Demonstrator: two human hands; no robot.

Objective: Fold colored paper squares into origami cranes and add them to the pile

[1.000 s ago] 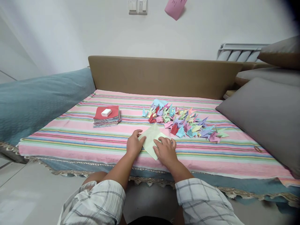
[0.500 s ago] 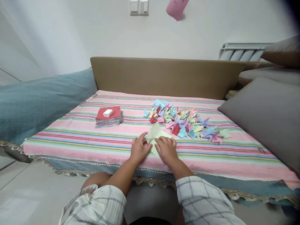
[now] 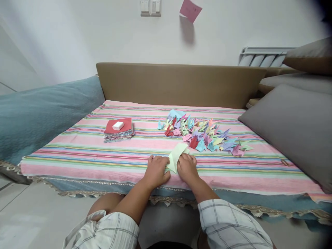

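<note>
A pale green sheet of paper (image 3: 176, 155), folded narrow, lies near the front edge of the striped bed cover (image 3: 85, 152). My left hand (image 3: 156, 170) presses on its left side with curled fingers. My right hand (image 3: 187, 167) pinches its right side. A heap of several small folded paper cranes (image 3: 199, 133) in many colours lies just behind the hands. A stack of coloured paper squares (image 3: 118, 129) with a red top sheet sits to the left, with a small white block (image 3: 118, 125) on it.
A grey pillow (image 3: 293, 124) lies at the right. A teal blanket (image 3: 38, 110) covers the left side. A tan headboard (image 3: 178, 83) runs along the back, with wall switches (image 3: 150, 7) and a pink note (image 3: 190, 9) above. My knees are below the bed edge.
The green paper went from a wide flat shape to a narrower folded strip. Both hands drew closer together and slightly nearer the front edge.
</note>
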